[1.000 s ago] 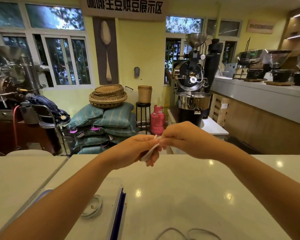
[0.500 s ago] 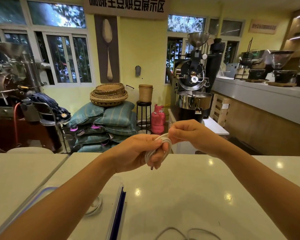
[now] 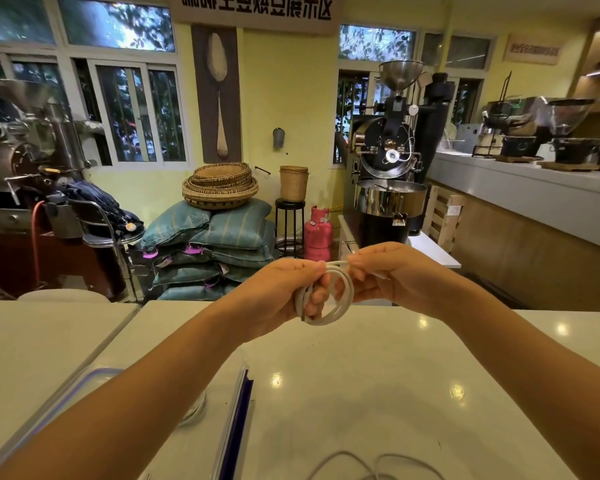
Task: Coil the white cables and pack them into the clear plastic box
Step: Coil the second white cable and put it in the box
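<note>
I hold a white cable coil in the air above the white table. My left hand grips the loops, its fingers curled through them. My right hand pinches the cable's free end at the top of the coil. The clear plastic box with a blue-trimmed rim lies at the lower left, mostly hidden by my left forearm. A coiled white cable shows inside it. Another loose white cable lies on the table at the bottom edge.
The box's lid edge, clear with a purple seal, stands next to the box. A second white table adjoins on the left. Sacks, baskets, a pink gas cylinder and a coffee roaster stand beyond the table.
The cable went from a short bunched strand between my hands to a round coil of loops. My right hand moved a little right, drawing out the free end.
</note>
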The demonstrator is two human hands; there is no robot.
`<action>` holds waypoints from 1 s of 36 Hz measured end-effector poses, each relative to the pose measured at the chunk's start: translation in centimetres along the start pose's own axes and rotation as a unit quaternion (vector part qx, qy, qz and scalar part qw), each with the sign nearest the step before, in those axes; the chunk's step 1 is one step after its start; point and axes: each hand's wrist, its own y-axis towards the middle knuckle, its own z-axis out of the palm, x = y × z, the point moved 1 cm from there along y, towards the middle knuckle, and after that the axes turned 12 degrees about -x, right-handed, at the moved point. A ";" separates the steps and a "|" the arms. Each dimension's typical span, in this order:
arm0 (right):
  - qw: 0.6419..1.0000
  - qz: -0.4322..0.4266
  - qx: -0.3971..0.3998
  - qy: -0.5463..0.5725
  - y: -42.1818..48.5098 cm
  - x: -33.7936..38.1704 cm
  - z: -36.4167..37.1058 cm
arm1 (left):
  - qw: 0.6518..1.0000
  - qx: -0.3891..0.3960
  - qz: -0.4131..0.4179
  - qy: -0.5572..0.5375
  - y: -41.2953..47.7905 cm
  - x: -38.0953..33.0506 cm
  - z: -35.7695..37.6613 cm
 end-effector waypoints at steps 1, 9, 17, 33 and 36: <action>1.000 0.004 0.005 0.007 0.0 -0.1 -0.1 | 1.000 -0.006 -0.003 0.002 0.0 0.0 0.0; 0.998 0.026 0.044 0.045 0.3 -0.7 -0.7 | 0.998 -0.041 -0.008 0.042 0.5 0.3 0.2; 0.998 0.015 0.061 -0.007 -0.4 -0.9 0.0 | 0.996 -0.073 -0.033 0.031 0.7 1.0 0.3; 0.980 -0.149 -0.087 -0.096 -0.8 -1.7 2.5 | 0.988 -0.074 -0.092 -0.098 0.5 1.3 0.6; 0.974 -0.168 -0.109 -0.101 -0.7 -2.1 2.9 | 0.987 -0.083 -0.098 -0.096 0.5 1.4 0.4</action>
